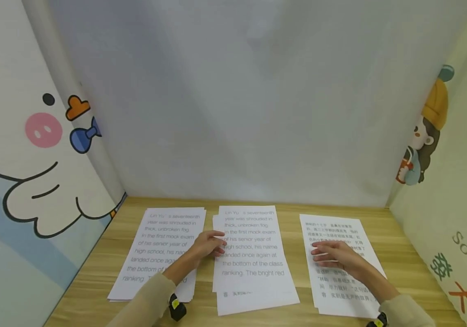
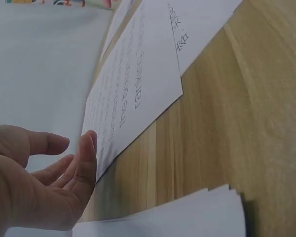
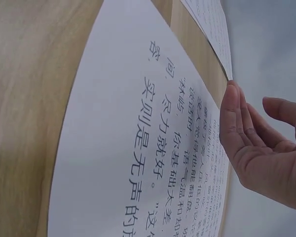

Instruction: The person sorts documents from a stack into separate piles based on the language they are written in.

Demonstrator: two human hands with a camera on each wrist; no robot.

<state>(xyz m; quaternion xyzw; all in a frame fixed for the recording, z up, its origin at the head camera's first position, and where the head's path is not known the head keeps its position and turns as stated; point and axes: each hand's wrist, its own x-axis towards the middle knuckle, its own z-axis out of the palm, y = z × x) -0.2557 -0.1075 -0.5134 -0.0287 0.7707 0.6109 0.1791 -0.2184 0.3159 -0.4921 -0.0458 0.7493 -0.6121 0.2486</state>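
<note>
Three piles of printed paper lie on the wooden table. The left pile (image 1: pixel 164 231) and the middle pile (image 1: pixel 251 254) have English text on top; the right pile (image 1: pixel 331 231) shows Chinese text. My left hand (image 1: pixel 208 244) is at the left edge of the middle pile, fingers loosely bent with nothing between them. In the left wrist view, the left hand (image 2: pixel 49 177) has its thumb apart from the fingers. My right hand (image 1: pixel 337 258) hovers over the right pile. The right wrist view has that hand (image 3: pixel 261 133) loosely bent, holding nothing, beside the Chinese sheet (image 3: pixel 103 138).
A lower sheet (image 1: pixel 258 304) sticks out at the front of the middle pile, slightly askew. Strips of wooden table (image 1: pixel 205 290) show between the piles. A pale wall (image 1: pixel 250 113) rises behind the table, with cartoon-printed panels (image 1: pixel 12 136) at the sides.
</note>
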